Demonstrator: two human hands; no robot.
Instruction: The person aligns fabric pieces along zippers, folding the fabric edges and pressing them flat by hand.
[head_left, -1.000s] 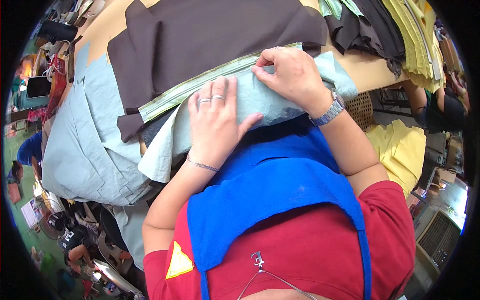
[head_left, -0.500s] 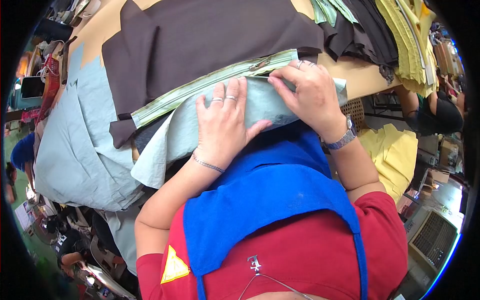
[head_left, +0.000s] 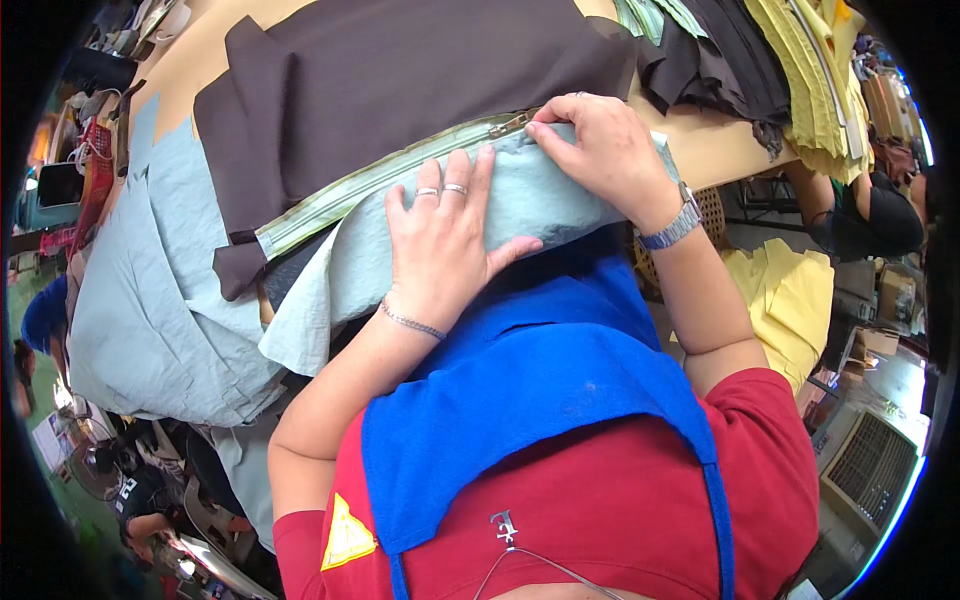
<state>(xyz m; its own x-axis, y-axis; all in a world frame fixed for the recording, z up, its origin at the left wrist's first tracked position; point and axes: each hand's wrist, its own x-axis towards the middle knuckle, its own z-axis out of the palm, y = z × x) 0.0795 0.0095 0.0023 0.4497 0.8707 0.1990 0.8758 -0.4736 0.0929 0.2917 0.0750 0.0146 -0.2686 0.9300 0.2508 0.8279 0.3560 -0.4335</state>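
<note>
A green-and-white striped zipper tape with a metal slider lies along the near edge of a dark brown fabric panel. Over its near side runs a light blue-grey fabric piece. My left hand rests flat on that piece, fingers spread, fingertips close to the zipper. With thumb and forefinger together, my right hand pinches the upper edge of the light blue-grey fabric beside the slider. The exact pinch point is partly hidden by the fingers.
More light blue-grey fabric hangs over the table's left side. Dark cut pieces and a yellow fabric stack lie at the right. Yellow cloth sits lower right. Other people are at both sides.
My right hand has moved up and slightly left, bringing the fabric edge up over the zipper near the slider. My left hand stays nearly in place on the fabric.
</note>
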